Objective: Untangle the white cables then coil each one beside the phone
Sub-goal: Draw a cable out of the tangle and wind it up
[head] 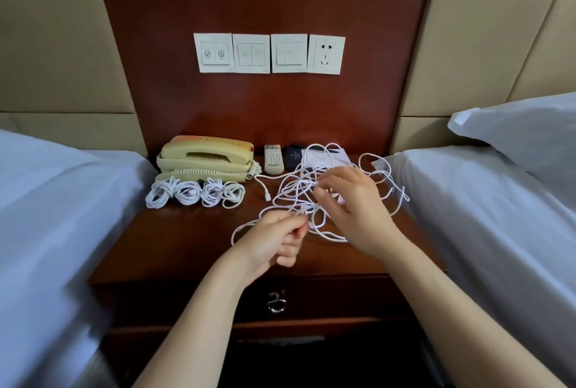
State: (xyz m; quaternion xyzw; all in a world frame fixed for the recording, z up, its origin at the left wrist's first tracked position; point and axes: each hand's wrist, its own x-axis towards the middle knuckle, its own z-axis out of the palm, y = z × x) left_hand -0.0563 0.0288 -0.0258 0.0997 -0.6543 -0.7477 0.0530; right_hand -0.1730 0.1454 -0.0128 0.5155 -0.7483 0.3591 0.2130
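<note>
Head view: a tangle of thin white cables (pixel 296 185) is being worked on at the right half of a dark reddish wooden nightstand (pixel 187 231), apart from the beige corded phone (pixel 205 153), which is standing at the back left. Four coiled white cables (pixel 194 196) are lying in a row just in front of the phone, so part of the task is being judged as done.

One strand at the near edge of the tangle is being pinched by the left hand (pixel 274 239) between thumb and forefinger, with the other fingers curled toward the palm. The right hand (pixel 352 206) is being held over the middle of the tangle with bent, half-spread fingers. Whether a strand is being gripped there cannot be told.

If the pinched strand is being pulled hard while other loops are crossing it, a knot may be tightened instead of opened. The loops at the far right are reaching the nightstand edge beside the white bed sheet (pixel 483 200), and a pull could be dragging them into the gap. A grey remote control (pixel 272 158), a dark blue booklet (pixel 294 155) and a white notepad (pixel 338 153) are lying just behind the tangle and could be swept along.

The centre of the tangle is being covered by the right hand, so the cables in it cannot be counted. White strands against the sheet are hard to follow, and the lower left corner is blurred.
</note>
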